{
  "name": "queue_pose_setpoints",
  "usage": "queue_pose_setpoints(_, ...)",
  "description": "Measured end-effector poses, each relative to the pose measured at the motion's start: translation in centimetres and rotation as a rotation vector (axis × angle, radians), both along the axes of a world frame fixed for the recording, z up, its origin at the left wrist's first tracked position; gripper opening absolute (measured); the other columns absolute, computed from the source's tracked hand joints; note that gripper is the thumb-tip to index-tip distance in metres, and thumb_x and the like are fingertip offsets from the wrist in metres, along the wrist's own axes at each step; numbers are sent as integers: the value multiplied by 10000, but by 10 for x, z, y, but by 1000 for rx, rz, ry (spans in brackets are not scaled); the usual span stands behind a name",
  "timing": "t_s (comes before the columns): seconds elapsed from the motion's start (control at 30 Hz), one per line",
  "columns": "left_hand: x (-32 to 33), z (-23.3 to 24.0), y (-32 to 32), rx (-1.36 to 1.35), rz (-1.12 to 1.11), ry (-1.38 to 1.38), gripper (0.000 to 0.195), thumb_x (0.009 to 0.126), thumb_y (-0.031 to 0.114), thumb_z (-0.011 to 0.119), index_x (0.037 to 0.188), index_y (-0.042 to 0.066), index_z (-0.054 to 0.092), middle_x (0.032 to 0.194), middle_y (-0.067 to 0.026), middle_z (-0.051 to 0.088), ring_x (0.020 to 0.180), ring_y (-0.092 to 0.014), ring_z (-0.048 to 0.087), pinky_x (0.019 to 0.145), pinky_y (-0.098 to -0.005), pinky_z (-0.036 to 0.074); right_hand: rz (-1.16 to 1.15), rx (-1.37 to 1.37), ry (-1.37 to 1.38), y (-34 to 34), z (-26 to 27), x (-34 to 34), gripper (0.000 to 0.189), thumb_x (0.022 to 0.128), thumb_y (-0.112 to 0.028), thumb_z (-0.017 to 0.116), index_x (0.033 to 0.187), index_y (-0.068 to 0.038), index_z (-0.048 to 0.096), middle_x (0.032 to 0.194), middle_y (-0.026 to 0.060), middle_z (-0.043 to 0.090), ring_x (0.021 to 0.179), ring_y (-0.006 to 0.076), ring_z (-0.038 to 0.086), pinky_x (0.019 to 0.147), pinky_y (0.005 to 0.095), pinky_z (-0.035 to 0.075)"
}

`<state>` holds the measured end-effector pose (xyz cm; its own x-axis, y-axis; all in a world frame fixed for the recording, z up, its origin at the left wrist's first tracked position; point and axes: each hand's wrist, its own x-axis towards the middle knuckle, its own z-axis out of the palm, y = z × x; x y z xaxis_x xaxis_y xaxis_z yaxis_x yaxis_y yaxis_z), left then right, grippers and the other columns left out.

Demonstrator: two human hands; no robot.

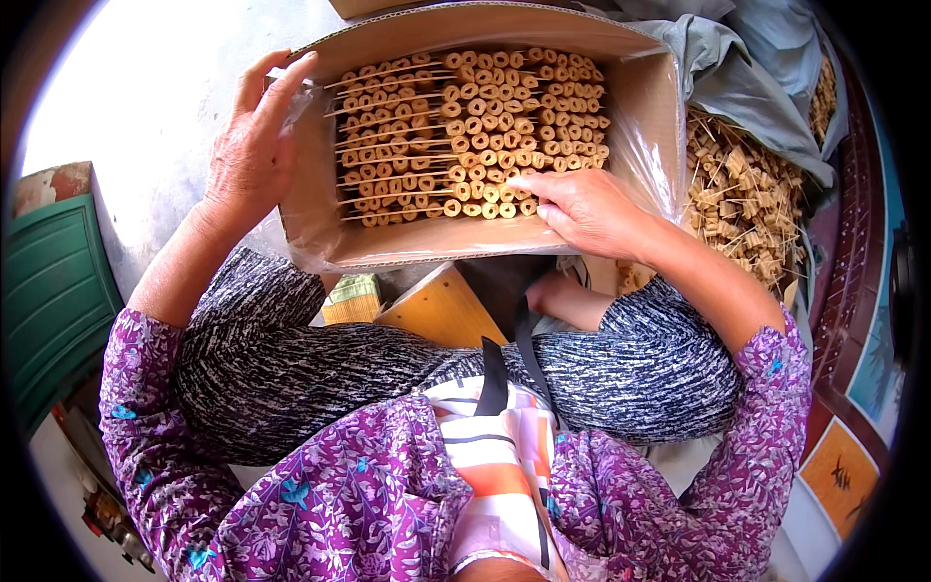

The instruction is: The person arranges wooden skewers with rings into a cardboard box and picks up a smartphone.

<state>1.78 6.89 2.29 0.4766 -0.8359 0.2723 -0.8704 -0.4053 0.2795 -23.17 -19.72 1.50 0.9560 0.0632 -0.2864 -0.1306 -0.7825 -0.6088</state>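
Observation:
A cardboard box (451, 22) with a clear plastic liner (640, 153) stands before my knees. Inside lie rows of skewered ring-shaped food pieces (494, 120), packed side by side, with thin sticks showing across the left half. At the box's left wall is my left hand (254, 138), its fingers spread near the top left corner and holding nothing that I can see. My right hand (593, 207) reaches over the near right wall. Its index finger and thumb rest at the rings in the front rows; whether they grip one is hard to tell.
Right of the box, a heap of loose skewered pieces (745, 196) lies under grey-blue cloth (727, 65). A green plastic chair (62, 291) stands at the left. Below the box are a wooden board (444, 305) and a black strap (492, 375) near my legs.

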Motion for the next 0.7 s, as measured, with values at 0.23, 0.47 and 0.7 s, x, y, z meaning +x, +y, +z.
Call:
queue_pose_setpoints(0.23, 0, -2, -1, 10, 2, 1, 758, 732, -90, 492, 1407, 246, 413, 1429, -134, 371, 1072, -343, 599, 810, -424, 556, 45, -57, 112, -2, -3, 10, 406, 830, -90, 484, 1216, -108, 609, 926, 198, 669, 837, 389, 641, 767, 492, 498)
queue_pose_setpoints(0.47, 0, -3, -3, 21, 5, 14, 731, 739, -70, 487, 1402, 234, 421, 1420, -139, 378, 1060, -341, 599, 808, -430, 545, -48, -47, 23, -5, -17, 4, 493, 820, -111, 495, 1313, -98, 515, 737, 143, 620, 693, 336, 611, 679, 453, 479)
queue_pose_setpoints(0.7, 0, -1, -2, 17, -1, -9, 719, 738, -68, 483, 1396, 217, 429, 1417, -140, 379, 1062, -345, 595, 810, -430, 540, -82, -107, 182, 1, -5, 13, 571, 798, -96, 485, 1366, -80, 429, 865, 266, 646, 800, 429, 629, 764, 519, 482)
